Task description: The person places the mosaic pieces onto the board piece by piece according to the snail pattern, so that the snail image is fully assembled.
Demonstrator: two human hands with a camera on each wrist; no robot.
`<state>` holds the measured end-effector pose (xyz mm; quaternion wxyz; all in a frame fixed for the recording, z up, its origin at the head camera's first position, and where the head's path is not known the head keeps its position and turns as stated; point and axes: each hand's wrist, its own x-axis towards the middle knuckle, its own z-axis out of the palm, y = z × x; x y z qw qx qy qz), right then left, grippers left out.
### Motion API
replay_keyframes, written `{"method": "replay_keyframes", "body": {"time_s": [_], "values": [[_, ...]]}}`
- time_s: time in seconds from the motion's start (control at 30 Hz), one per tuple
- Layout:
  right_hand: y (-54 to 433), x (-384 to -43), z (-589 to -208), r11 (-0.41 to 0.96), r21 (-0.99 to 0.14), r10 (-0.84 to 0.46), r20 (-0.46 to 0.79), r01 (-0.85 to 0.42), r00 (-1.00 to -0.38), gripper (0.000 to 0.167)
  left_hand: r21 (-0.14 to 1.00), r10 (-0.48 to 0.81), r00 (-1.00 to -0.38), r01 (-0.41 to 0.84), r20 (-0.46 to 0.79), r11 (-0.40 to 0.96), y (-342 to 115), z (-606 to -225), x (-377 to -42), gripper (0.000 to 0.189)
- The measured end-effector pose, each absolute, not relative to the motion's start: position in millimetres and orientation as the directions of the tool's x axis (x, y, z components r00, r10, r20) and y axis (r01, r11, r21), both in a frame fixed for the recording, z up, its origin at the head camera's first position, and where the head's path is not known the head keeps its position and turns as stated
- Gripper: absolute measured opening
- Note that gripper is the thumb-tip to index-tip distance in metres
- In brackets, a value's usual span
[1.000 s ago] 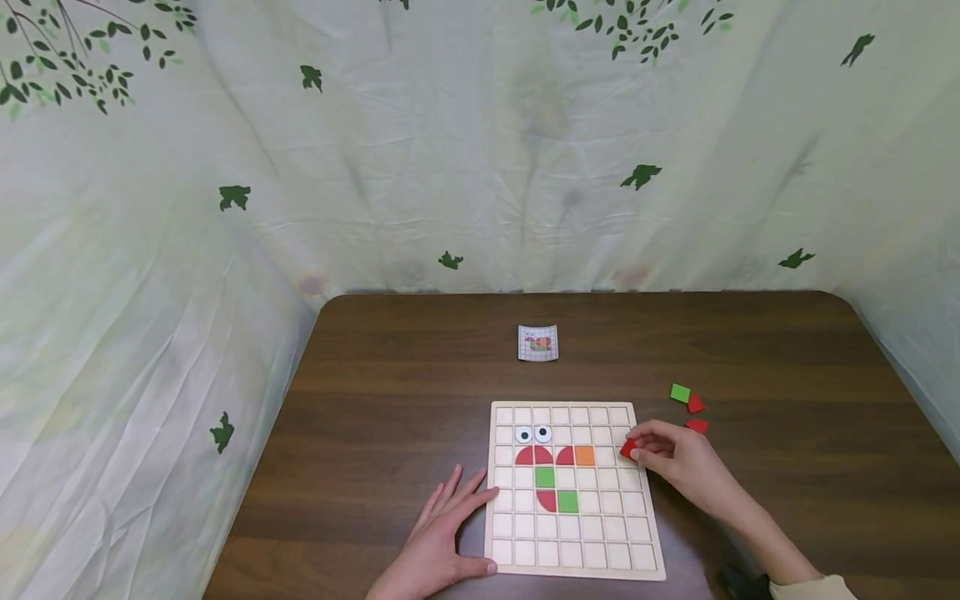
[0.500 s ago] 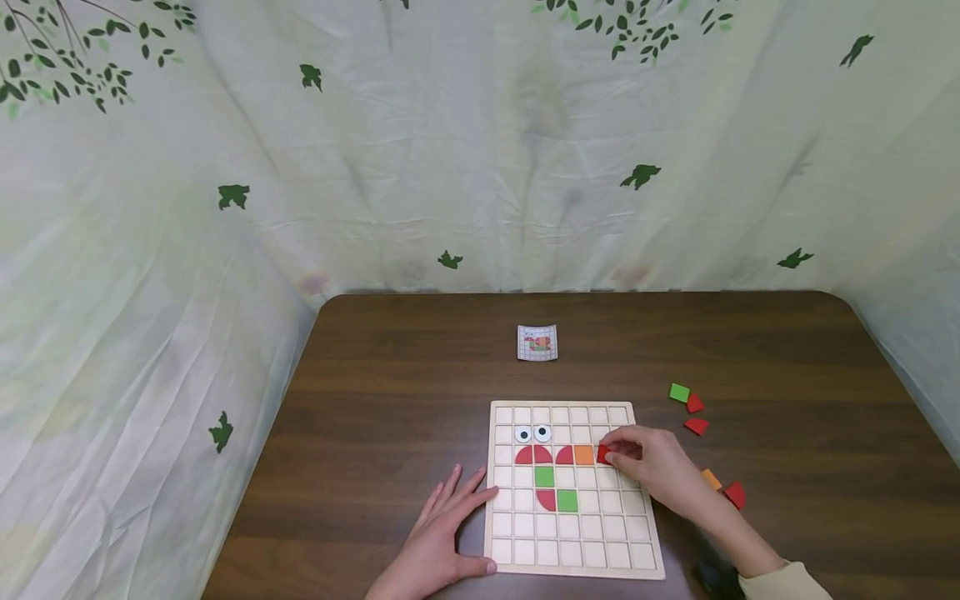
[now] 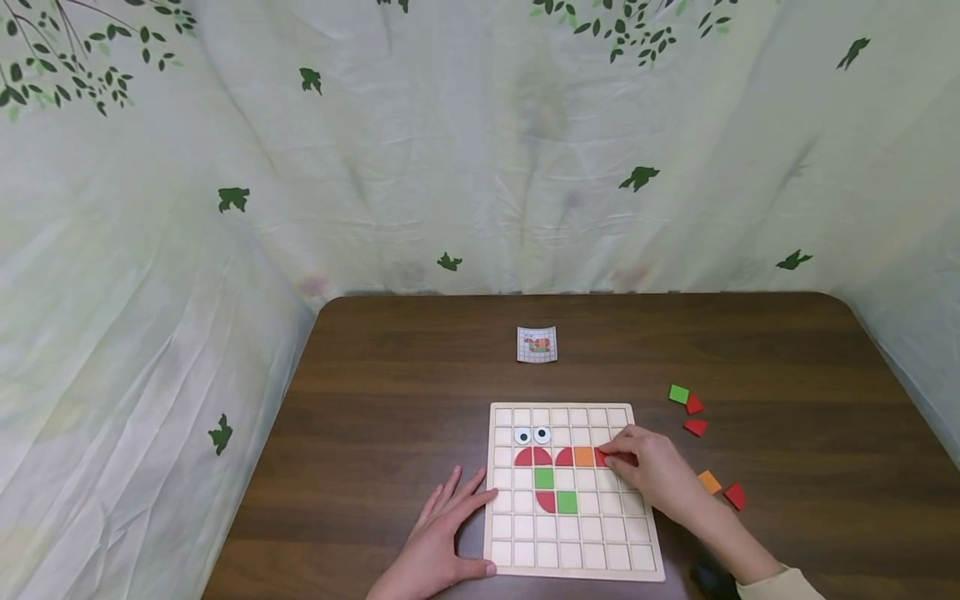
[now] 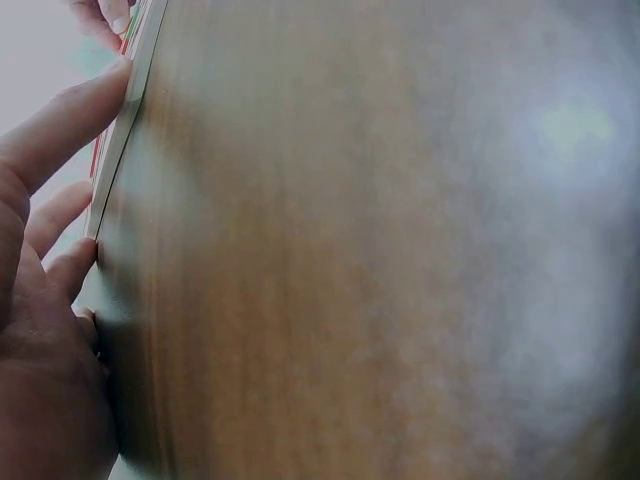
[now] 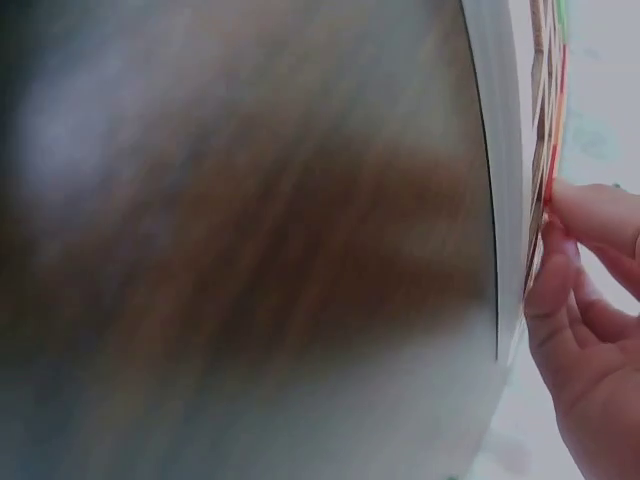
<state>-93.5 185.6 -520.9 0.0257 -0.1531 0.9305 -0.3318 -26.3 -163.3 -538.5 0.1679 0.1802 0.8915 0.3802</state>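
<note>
A white gridded board [image 3: 577, 553] lies on the table, with red, green and orange tiles and two googly-eye pieces in its cells. My right hand [image 3: 654, 467] pinches a red quarter-circle tile [image 3: 600, 457] at the cell just right of the orange square tile [image 3: 583, 457]; the fingertips partly hide it. In the right wrist view, the right thumb and fingers [image 5: 590, 215] meet low over the board's surface. Spread fingers of my left hand [image 3: 442, 533] rest along the board's left edge, thumb at its lower corner. The left wrist view shows those fingertips [image 4: 115, 85] against the board's side.
A small printed picture card [image 3: 537, 345] lies beyond the board. To the right are a loose green square [image 3: 678, 394], red quarter-circle tiles [image 3: 735, 497] and an orange square [image 3: 708, 482]. A dark object [image 3: 712, 579] shows beneath the right forearm. A leaf-patterned cloth [image 3: 480, 167] hangs behind the table.
My right hand has moved left across the board, bringing the red tile in beside the orange square. Loose orange and red tiles have come into sight behind the forearm. My left hand stays put.
</note>
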Motion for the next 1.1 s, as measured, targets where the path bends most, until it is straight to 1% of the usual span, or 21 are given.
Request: {"method": "replay_keyframes", "body": {"time_s": [0.07,0.23,0.47,0.6,0.7,0.87,1.0,1.1], "values": [[190,-93,-520,0.717,-0.646,-0.301,0.053,-0.262,-0.952,0.02,0.733,0.449,-0.879,0.199,-0.159,0.65,-164,-539,-26,0.084],[212,-94,-518,0.702,-0.676,-0.246,0.061,-0.222,-0.967,0.02,0.737,0.447,-0.882,0.201,-0.151,0.645,-164,-541,-27,0.085],[246,-90,-508,0.769,-0.604,-0.212,0.069,-0.21,-0.975,0.024,0.736,0.451,-0.881,0.212,-0.141,0.643,-164,-541,-26,0.085],[264,-83,-504,0.785,-0.581,-0.243,0.031,-0.215,-0.97,0.031,0.735,0.451,-0.882,0.216,-0.135,0.642,-163,-541,-26,0.085],[277,-78,-502,0.786,-0.58,-0.265,-0.004,-0.214,-0.964,0.033,0.736,0.451,-0.883,0.218,-0.132,0.641,-163,-542,-26,0.085],[297,-69,-503,0.787,-0.559,-0.303,0.017,-0.26,-0.953,0.035,0.734,0.453,-0.882,0.221,-0.131,0.642,-163,-542,-26,0.085],[309,-65,-511,0.765,-0.559,-0.362,0.036,-0.32,-0.931,0.04,0.733,0.453,-0.882,0.222,-0.13,0.642,-163,-541,-26,0.086],[310,-65,-517,0.751,-0.556,-0.38,0.079,-0.357,-0.922,0.041,0.732,0.452,-0.883,0.226,-0.124,0.642,-164,-542,-26,0.086]]}}
